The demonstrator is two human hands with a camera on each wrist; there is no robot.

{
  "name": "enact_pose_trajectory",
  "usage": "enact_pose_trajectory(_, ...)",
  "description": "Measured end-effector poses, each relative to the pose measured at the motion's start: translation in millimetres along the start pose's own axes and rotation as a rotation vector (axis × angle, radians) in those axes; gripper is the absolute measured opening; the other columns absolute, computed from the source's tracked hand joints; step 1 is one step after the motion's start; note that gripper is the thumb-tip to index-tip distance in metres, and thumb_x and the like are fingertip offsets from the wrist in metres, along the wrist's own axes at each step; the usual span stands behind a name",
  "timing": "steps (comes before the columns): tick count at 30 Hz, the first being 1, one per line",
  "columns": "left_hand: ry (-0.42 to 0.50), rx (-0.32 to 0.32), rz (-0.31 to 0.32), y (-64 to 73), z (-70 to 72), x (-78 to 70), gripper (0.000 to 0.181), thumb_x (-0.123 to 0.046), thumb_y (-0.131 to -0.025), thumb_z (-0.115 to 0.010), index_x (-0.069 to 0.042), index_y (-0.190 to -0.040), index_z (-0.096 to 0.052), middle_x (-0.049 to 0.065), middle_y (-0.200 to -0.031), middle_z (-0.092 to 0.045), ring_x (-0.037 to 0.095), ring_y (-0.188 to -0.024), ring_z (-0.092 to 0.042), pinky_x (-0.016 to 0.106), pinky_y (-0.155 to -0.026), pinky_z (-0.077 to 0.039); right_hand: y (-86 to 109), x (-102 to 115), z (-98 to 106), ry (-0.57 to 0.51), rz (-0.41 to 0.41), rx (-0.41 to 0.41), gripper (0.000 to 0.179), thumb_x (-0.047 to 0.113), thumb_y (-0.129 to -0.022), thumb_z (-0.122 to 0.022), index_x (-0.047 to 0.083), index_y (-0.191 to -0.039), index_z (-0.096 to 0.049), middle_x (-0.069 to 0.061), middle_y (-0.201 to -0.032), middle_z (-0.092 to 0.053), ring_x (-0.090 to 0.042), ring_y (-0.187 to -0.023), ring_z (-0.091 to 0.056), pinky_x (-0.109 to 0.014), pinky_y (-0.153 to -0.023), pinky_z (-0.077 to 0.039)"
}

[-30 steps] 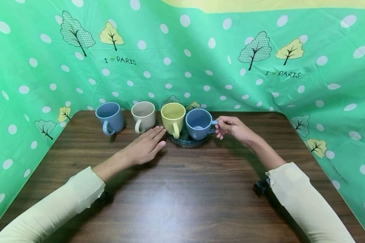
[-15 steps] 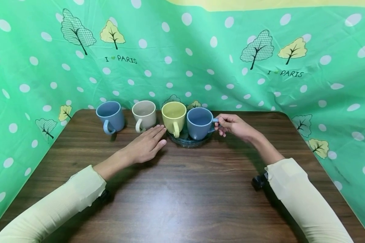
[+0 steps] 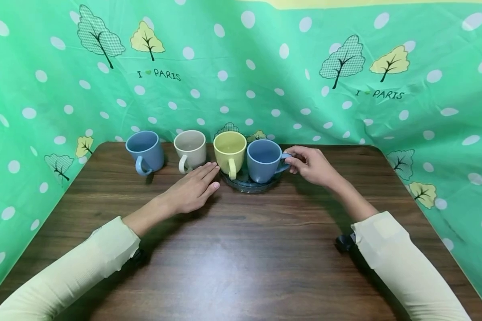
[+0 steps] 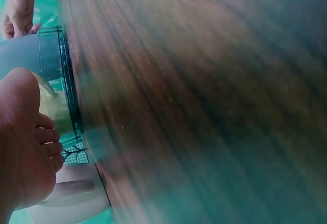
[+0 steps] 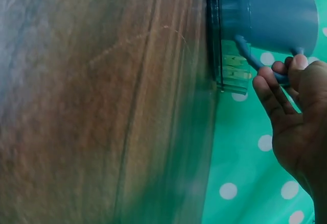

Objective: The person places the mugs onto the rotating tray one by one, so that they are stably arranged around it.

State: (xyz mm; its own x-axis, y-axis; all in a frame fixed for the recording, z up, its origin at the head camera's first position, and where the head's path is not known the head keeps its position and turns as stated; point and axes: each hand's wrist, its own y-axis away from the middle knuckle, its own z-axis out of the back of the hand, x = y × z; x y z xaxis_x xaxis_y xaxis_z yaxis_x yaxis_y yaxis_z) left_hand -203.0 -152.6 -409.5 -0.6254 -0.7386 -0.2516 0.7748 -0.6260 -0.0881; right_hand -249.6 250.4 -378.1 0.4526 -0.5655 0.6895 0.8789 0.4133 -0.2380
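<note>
My right hand (image 3: 315, 168) pinches the handle of a blue mug (image 3: 262, 170) between thumb and fingers. That mug stands in a round clear glass dish (image 3: 250, 188); the right wrist view shows the blue mug (image 5: 286, 17) with its base inside the dish wall (image 5: 235, 83). Beside it in the dish is a yellow mug (image 3: 223, 161), its handle facing me. My left hand (image 3: 190, 189) has straight fingers held together, with the fingertips right at the dish's left edge near the yellow mug. In the left wrist view the left hand (image 4: 20, 137) partly hides the yellow mug.
Left of the dish stand a grey-white mug (image 3: 194, 156) and another blue mug (image 3: 150, 156), both upright. All sit near the back edge of a dark wooden table (image 3: 233, 249). A green dotted cloth (image 3: 209, 53) hangs behind and at the sides.
The blue mug in the right hand has tipped from leaning toward me to more upright, and its handle shows more. The right fingers have shifted slightly on the handle. The left hand stays put.
</note>
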Motion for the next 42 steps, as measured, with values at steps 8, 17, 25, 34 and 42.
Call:
enact_pose_trajectory(8,0.0,-0.005,-0.008,-1.5,1.4,-0.5,0.064,-0.036,-0.123,-0.042,0.007,-0.171,-0.039,0.029,-0.18,-0.038,0.045,-0.172,-0.033,0.059,-0.143,-0.029,0.7,-1,-8,-0.001,0.005,-0.063,0.017,0.009,-0.112,-0.071,0.001,-0.123,-0.081,-0.018,-0.093,-0.081,-0.016,-0.075,-0.074,-0.021,-0.067,-0.062)
enact_pose_trajectory(17,-0.002,-0.002,-0.019,-2.1,-0.5,0.2,0.064,-0.035,-0.123,-0.041,0.009,-0.17,-0.04,0.03,-0.179,-0.038,0.046,-0.171,-0.034,0.059,-0.143,-0.029,0.3,3,-18,-0.045,0.0,-0.039,0.016,0.007,-0.112,-0.07,-0.001,-0.123,-0.079,-0.021,-0.096,-0.079,-0.016,-0.076,-0.074,-0.028,-0.069,-0.065)
enact_pose_trajectory(25,0.011,0.002,-0.011,-1.9,0.0,0.6,0.064,-0.036,-0.124,-0.041,0.009,-0.17,-0.038,0.03,-0.18,-0.037,0.046,-0.171,-0.033,0.058,-0.143,-0.028,-1.5,4,-23,-0.054,-0.009,-0.024,0.018,0.007,-0.112,-0.069,-0.001,-0.125,-0.079,-0.023,-0.099,-0.079,-0.013,-0.077,-0.075,-0.037,-0.073,-0.069)
enact_pose_trajectory(34,0.013,0.015,0.014,-1.9,0.6,1.9,0.066,-0.037,-0.124,-0.04,0.008,-0.172,-0.036,0.03,-0.181,-0.035,0.046,-0.172,-0.031,0.059,-0.143,-0.027,-1.5,10,-19,-0.067,-0.012,0.011,0.024,0.005,-0.112,-0.068,-0.005,-0.133,-0.077,-0.025,-0.103,-0.079,-0.015,-0.079,-0.073,-0.032,-0.074,-0.068)
enact_pose_trajectory(42,0.027,0.001,0.017,1.7,2.9,1.9,0.065,-0.036,-0.123,-0.041,0.008,-0.171,-0.038,0.03,-0.18,-0.036,0.046,-0.172,-0.032,0.061,-0.142,-0.028,-0.3,7,-11,-0.079,-0.04,0.051,0.027,0.01,-0.114,-0.067,0.002,-0.139,-0.075,-0.022,-0.105,-0.077,-0.033,-0.089,-0.075,-0.037,-0.078,-0.069)
